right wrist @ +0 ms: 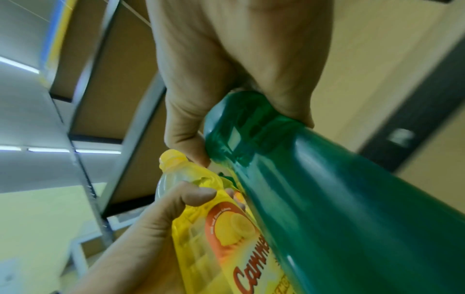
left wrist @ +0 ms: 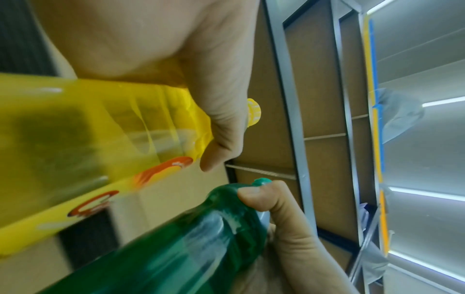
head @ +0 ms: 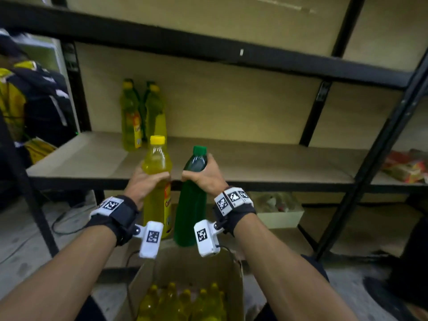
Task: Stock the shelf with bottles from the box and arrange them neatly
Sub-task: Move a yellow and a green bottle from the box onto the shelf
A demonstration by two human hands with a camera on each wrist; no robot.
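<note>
My left hand point(head: 148, 179) grips a yellow bottle point(head: 157, 181) round its shoulder, upright, yellow cap on top. Beside it my right hand point(head: 206, 174) grips a green bottle point(head: 191, 205) just below its green cap. Both bottles hang in front of the shelf board point(head: 254, 163), above the open cardboard box point(head: 234, 281). The left wrist view has the yellow bottle point(left wrist: 100, 127) under my left hand's thumb point(left wrist: 221, 127). Seen from the right wrist, my fingers wrap the green bottle point(right wrist: 327, 189). Two yellow bottles point(head: 130, 117) stand at the shelf's back left.
Several yellow bottles point(head: 185, 302) fill the box. Black shelf uprights point(head: 379, 144) frame the bay, with another board above point(head: 208, 47). A person in a dark and yellow jacket point(head: 27, 96) stands at the left. Packets point(head: 407, 165) lie on the neighbouring shelf at the right.
</note>
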